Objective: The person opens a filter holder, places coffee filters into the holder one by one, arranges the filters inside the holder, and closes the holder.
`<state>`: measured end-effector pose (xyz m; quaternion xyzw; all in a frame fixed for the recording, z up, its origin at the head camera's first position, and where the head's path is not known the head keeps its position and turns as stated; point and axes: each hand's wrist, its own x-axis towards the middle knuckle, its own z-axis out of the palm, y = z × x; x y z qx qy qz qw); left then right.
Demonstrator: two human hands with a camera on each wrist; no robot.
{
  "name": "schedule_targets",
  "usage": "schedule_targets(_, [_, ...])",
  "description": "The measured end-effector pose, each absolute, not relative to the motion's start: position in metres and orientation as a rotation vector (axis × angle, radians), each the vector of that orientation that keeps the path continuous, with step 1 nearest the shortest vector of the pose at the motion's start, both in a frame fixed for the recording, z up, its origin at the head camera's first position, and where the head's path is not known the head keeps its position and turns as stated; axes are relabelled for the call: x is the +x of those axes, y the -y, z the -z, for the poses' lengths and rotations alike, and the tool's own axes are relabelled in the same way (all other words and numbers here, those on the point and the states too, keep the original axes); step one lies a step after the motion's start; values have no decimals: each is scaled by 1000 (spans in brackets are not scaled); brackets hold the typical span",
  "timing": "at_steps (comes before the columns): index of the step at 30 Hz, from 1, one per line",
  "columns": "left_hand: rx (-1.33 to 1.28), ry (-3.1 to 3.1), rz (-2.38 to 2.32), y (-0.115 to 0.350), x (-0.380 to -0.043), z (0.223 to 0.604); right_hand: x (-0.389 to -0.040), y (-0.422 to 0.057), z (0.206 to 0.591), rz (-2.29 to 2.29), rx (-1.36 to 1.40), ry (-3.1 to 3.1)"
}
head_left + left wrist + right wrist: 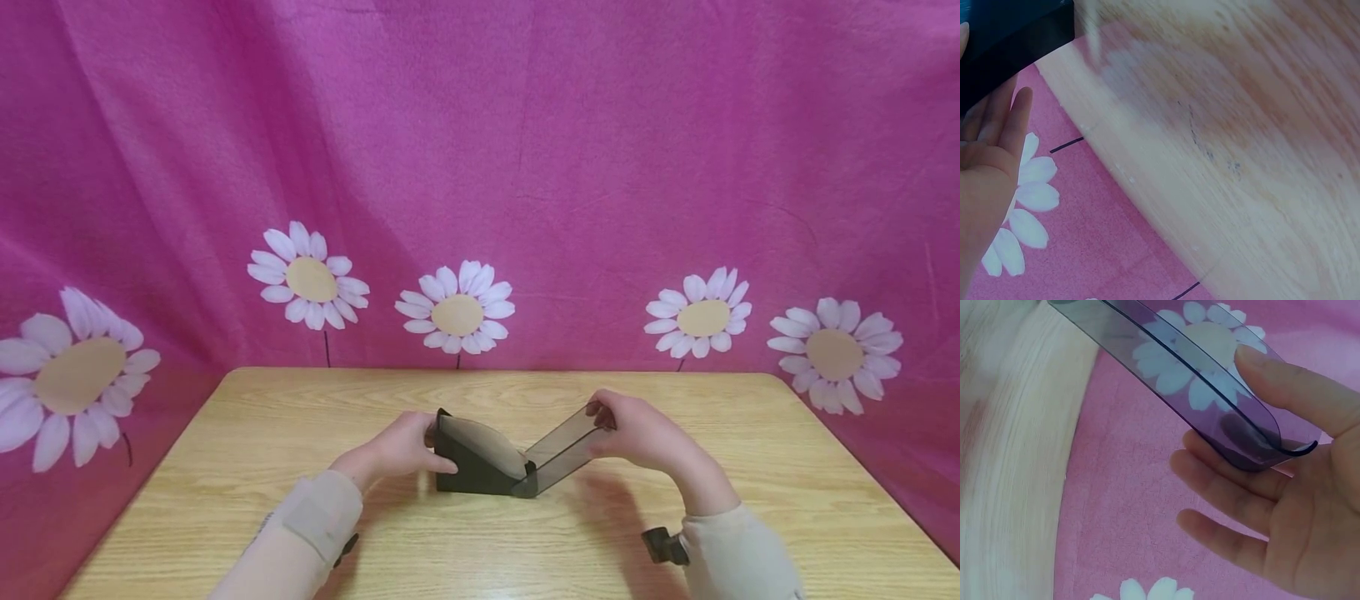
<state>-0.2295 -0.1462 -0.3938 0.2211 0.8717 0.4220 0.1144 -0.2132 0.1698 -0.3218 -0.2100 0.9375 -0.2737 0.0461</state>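
Observation:
A black box [476, 475] with slanting sides stands on the table, and a smoky see-through lid [566, 462] is hinged at its right end. The lid is swung open and slopes up to the right. My left hand [397, 450] grips the box's tall left end, thumb on the near side; in the left wrist view its fingers lie beneath the black box [1019, 44]. With my right hand [641, 429] I hold the free end of the lid. The right wrist view shows the thumb over the see-through lid [1166, 375] and the fingers under it.
The wood-grain table [480, 550] carries the box near its middle. Behind it hangs a pink cloth [570, 167] with large white daisies, which also runs down both sides. A dark wrist device [663, 546] sticks out from the right sleeve.

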Motion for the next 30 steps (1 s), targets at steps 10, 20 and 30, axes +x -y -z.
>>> schedule_targets(10, [642, -2568, -1230, 145, -229, 393, -216, -160, 327, 994, -691, -2858])
schedule_targets(20, [630, -2587, -1216, 141, -230, 394, -216, -147, 338, 1195, -687, -2826])
schedule_targets(30, [653, -2622, -1204, 140, -229, 396, -216, -135, 353, 1262, -639, -2823])
